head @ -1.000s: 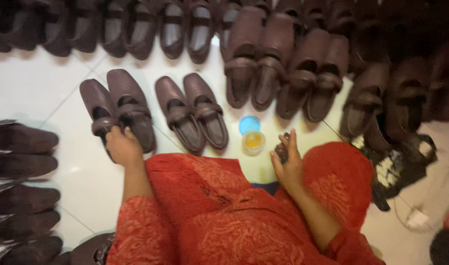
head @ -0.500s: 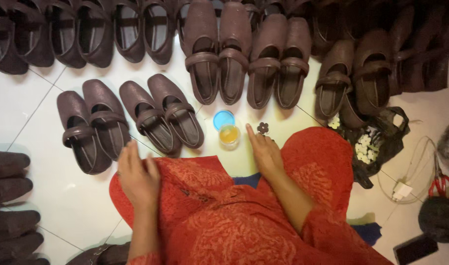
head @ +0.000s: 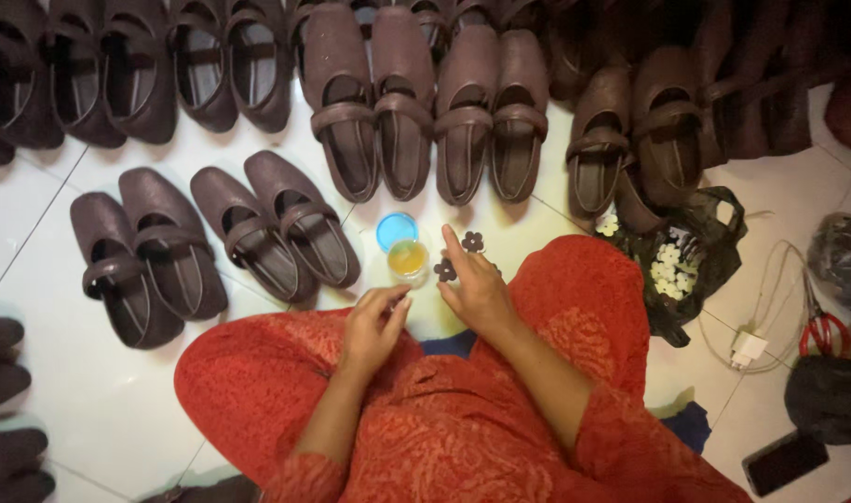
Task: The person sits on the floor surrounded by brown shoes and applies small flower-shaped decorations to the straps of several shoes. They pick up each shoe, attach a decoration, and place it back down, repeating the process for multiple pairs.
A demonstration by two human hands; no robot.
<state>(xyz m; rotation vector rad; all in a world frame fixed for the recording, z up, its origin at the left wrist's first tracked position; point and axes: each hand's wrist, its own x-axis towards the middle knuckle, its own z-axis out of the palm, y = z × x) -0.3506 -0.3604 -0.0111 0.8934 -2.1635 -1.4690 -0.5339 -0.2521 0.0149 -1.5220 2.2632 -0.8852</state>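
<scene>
I sit on a white tiled floor in red clothing (head: 463, 419). My left hand (head: 371, 326) rests over my knee with fingers loosely together and nothing visibly in it. My right hand (head: 474, 287) reaches forward, index finger stretched toward two small dark flower-shaped pieces (head: 473, 242) lying on the floor. Just left of that finger stands a small open jar of yellow liquid (head: 408, 261) with its blue lid (head: 397, 230) beside it. Two pairs of dark brown strapped shoes (head: 286, 228) (head: 141, 251) lie to the front left.
A long row of brown shoes (head: 407, 102) runs along the back. A black bag of white flower pieces (head: 672, 265) sits at the right, with a white charger and cable (head: 749, 346), red-handled scissors (head: 824, 333) and a dark phone (head: 784, 461). More shoes (head: 2, 410) line the left edge.
My left hand let go of the left pair of shoes and came back to my knee. My right hand has stretched forward to the small dark pieces. The view has shifted right.
</scene>
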